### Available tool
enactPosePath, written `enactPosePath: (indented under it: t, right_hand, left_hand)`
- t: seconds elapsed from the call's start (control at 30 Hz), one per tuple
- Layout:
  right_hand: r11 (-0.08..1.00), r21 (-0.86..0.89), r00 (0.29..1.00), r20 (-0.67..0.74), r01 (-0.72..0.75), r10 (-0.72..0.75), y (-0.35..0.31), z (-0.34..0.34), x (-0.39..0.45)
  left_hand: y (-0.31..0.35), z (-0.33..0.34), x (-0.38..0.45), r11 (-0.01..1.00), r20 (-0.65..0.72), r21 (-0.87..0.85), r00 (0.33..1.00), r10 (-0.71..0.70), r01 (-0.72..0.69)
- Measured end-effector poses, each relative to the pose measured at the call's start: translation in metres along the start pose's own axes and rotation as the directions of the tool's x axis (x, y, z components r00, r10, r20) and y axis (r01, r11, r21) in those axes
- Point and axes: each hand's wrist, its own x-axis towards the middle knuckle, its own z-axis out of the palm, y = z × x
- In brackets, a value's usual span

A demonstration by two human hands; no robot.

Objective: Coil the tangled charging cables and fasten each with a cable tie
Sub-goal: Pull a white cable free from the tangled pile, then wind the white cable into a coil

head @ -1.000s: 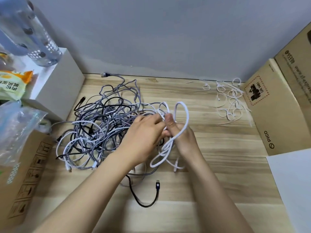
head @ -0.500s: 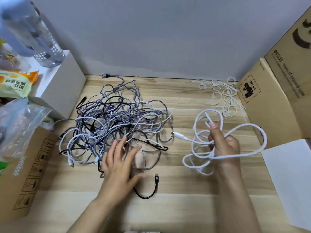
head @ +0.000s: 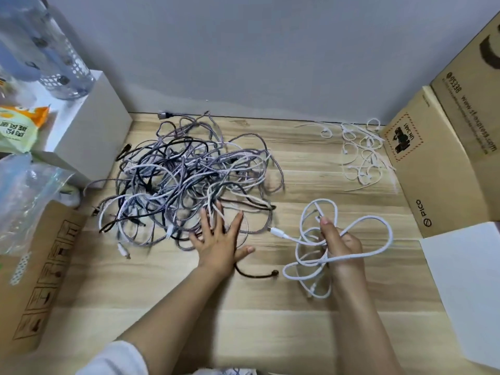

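Note:
A tangled heap of grey, white and black charging cables [head: 186, 182] lies on the wooden table [head: 257, 320], left of centre. My left hand [head: 219, 239] presses flat with spread fingers on the heap's near right edge. My right hand [head: 339, 244] grips a loose bundle of white cable [head: 376, 223], separate from the heap, with loops spilling around the fist and one plug end pointing left. A black cable end [head: 259, 274] pokes out below my left hand. White cable ties [head: 359, 152] lie scattered at the back right.
A white box [head: 89, 139] with a clear bottle and snack packet stands at the back left. A cardboard box [head: 38, 280] with a plastic bag sits at the left edge. Cardboard boxes [head: 433, 163] and a white sheet [head: 468, 288] line the right side.
Both hands were together in the heap; my right hand has pulled the white cable free to the right, and my left hand has dropped flat onto the heap's edge.

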Motion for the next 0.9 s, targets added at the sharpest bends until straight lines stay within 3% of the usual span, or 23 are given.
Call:
enactPosePath:
  t: [0.2, 0.4, 0.47, 0.53, 0.57, 0.6, 0.67, 0.8, 0.9]
  right_hand:
    - [0.999, -0.044, 0.999, 0.038, -0.029, 0.031, -0.002, 0.003, 0.000]
    - [0.987, -0.161, 0.998, 0.056, -0.001, 0.010, 0.003, 0.003, -0.003]
    - [0.978, -0.206, 0.997, 0.069, 0.040, -0.026, 0.008, 0.005, -0.006]
    - [0.967, -0.245, 0.994, 0.092, 0.073, -0.052, 0.011, 0.008, -0.009]
    - [0.961, -0.264, 0.992, 0.111, 0.083, -0.056, 0.010, 0.010, -0.013]
    - [0.954, -0.288, 0.990, 0.134, 0.089, -0.052, 0.009, 0.013, -0.016]
    - [0.926, -0.365, 0.986, 0.161, 0.098, -0.041, 0.006, 0.018, -0.020]
    - [0.900, -0.408, 0.962, 0.268, 0.156, -0.046, 0.005, 0.012, -0.030]
    - [0.914, -0.385, 0.972, 0.232, 0.128, -0.038, 0.008, -0.012, -0.033]
  left_hand:
    - [0.014, -0.017, 0.029, 0.996, -0.011, -0.079, 0.999, -0.033, 0.032]
    - [0.020, -0.063, 0.013, 0.990, 0.176, -0.130, 0.984, -0.022, 0.045]
    - [0.020, -0.080, -0.015, 0.974, -0.060, -0.214, 0.996, 0.068, -0.079]
    - [0.024, -0.090, -0.052, 0.827, -0.363, -0.422, 0.905, 0.221, -0.371]
    - [0.027, -0.092, -0.069, 0.726, -0.417, -0.468, 0.850, 0.322, -0.505]
    - [0.029, -0.092, -0.083, 0.677, -0.397, -0.455, 0.812, 0.427, -0.578]
    - [0.030, -0.079, -0.098, 0.698, -0.290, -0.382, 0.796, 0.531, -0.605]
    - [0.018, -0.069, -0.101, 0.712, -0.299, -0.399, 0.816, 0.495, -0.578]
    - [-0.002, -0.075, -0.102, 0.779, -0.316, -0.360, 0.853, 0.416, -0.513]
